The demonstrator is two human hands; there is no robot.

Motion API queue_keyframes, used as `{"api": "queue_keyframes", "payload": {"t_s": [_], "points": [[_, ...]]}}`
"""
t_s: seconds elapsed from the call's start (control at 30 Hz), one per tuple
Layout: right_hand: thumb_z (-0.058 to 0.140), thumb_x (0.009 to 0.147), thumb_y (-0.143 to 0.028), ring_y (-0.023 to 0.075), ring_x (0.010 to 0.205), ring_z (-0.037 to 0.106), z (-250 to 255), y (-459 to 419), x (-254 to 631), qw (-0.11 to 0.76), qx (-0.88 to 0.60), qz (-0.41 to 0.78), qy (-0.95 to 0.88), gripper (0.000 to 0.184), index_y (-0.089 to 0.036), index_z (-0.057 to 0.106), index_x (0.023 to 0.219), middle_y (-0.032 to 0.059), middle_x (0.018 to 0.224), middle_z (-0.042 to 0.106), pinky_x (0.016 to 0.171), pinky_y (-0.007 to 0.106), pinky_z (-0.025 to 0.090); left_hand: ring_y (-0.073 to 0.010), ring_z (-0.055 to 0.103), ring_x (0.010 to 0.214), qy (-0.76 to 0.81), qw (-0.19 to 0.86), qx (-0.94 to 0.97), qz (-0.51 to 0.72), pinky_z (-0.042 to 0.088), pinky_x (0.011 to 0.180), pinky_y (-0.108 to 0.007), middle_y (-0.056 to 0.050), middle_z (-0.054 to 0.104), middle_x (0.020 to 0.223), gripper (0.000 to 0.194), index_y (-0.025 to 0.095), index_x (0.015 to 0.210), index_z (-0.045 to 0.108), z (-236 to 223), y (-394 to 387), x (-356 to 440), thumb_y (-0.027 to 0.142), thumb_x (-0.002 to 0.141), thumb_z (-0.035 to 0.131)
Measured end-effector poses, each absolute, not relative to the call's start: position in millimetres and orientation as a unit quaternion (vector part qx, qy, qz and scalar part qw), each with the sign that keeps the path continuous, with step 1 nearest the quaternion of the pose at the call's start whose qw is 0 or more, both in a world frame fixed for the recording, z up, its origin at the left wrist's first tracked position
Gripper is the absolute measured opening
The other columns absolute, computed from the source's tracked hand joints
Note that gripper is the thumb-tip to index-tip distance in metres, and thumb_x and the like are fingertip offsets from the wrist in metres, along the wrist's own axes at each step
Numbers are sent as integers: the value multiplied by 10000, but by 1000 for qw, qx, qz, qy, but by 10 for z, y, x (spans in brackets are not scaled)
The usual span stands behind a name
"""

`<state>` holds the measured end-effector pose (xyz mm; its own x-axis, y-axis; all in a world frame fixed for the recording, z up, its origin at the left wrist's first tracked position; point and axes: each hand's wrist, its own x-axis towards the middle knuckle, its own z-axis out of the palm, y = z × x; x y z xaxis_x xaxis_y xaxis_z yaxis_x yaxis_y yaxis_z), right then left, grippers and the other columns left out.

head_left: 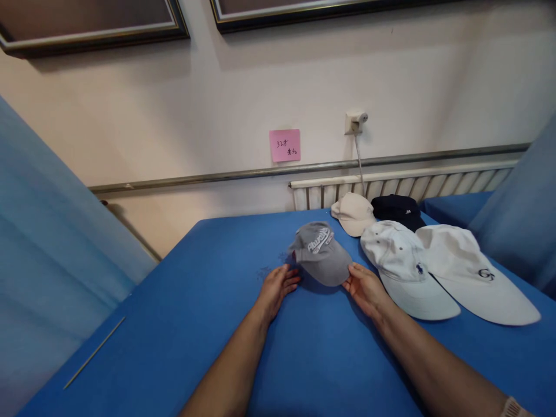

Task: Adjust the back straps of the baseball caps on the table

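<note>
A grey baseball cap (pixel 324 260) with raised white lettering on its front is over the blue-covered table (pixel 195 307), brim tilted toward me and to the right. My right hand (pixel 364 288) pinches the brim's right edge between thumb and fingers. Beside the cap's lower left side is my left hand (pixel 278 288), fingers stretched out and slightly apart. Whether its fingertips touch the cap, I cannot tell. Right of the grey cap lie a pale cap (pixel 397 258) with a small dark emblem and a white long-brimmed cap (pixel 464 260). Behind them are a beige cap (pixel 354 211) and a navy cap (pixel 396 209).
A thin stick (pixel 94 352) lies near the table's left edge. Blue curtains (pixel 47 243) hang at both sides. Along the wall run a metal rail (pixel 243 175) and a radiator (pixel 412 184). A pink note (pixel 285 145) and a plugged socket (pixel 354 123) are above the rail.
</note>
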<state>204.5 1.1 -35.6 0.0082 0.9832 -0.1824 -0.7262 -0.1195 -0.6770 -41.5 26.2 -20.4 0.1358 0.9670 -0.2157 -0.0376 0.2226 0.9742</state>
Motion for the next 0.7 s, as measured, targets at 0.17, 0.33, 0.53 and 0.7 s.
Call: {"api": "queue_keyframes", "payload": {"t_s": [0.17,0.33,0.53,0.7], "points": [[809,672,-327,182,822,672,-372,19,2104,621,-347,665,-229,316,-185,707,936,38,922,738,730,269,525,-283,678,1006,283,825,254,418,484,938,-417,-162,719,1046,629,105,1149,601,-49,270,-601,651,864,467],[787,633,-385,194,764,657,-557,183,2252,641,-438,583,-241,341,-184,683,887,34,835,721,694,289,521,-271,685,1010,336,802,226,440,472,981,-399,-126,750,977,365,103,1083,648,-1,267,-579,391,860,613],[614,763,-366,285,1103,584,-484,162,2241,629,-601,278,-408,392,-160,618,1096,123,1128,656,974,473,445,-229,720,811,423,725,179,513,521,920,-375,-75,748,741,99,105,839,672,55,255,-543,184,825,614],[609,848,-319,302,1283,477,-162,-375,1729,474,-421,139,-761,524,-223,482,1347,121,1371,535,1074,502,386,-232,713,877,339,752,175,537,529,910,-385,-71,751,799,155,121,837,668,174,187,-518,224,863,555]]}}
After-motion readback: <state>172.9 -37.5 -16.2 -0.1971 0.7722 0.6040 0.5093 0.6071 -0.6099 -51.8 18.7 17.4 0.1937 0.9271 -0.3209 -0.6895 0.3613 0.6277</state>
